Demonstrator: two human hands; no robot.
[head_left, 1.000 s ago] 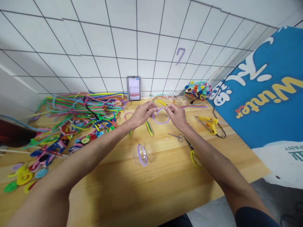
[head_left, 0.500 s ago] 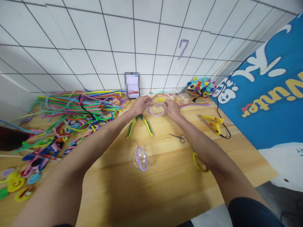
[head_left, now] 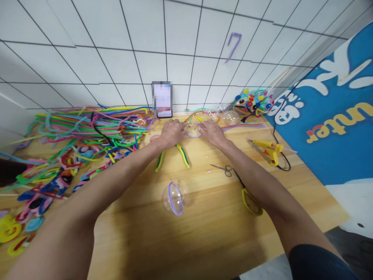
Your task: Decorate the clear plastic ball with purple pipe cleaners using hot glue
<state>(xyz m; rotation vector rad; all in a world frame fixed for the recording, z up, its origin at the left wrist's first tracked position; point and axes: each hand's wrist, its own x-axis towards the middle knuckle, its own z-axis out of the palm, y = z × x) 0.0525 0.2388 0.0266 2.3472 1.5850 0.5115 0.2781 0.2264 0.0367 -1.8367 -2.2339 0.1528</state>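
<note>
At the far side of the wooden table, a thin purple ring [head_left: 194, 137], seemingly bent from pipe cleaner, lies between my two hands. My left hand [head_left: 172, 133] closes its fingers on the ring's left side. On the opposite side, my right hand [head_left: 212, 133] has its fingers bent over the ring's edge; the fingertips are partly hidden. Green-and-yellow pliers [head_left: 183, 156] sit just below my left hand, their jaws covered by it. Nearer to me rests a clear plastic ball [head_left: 167, 199] with a purple band around its middle.
Many coloured pipe cleaners [head_left: 70, 126] pile up at left. A phone [head_left: 162, 99] leans on the tiled wall. Clear balls [head_left: 231, 117] stand back right. On the right are a yellow glue gun [head_left: 269, 151], small scissors [head_left: 227, 171] and a yellow-handled tool [head_left: 253, 206] beside my forearm.
My left hand has come down onto the ring's left side. My right hand's fingers have lowered over its right side. The view has shifted slightly; the tools lie where they were.
</note>
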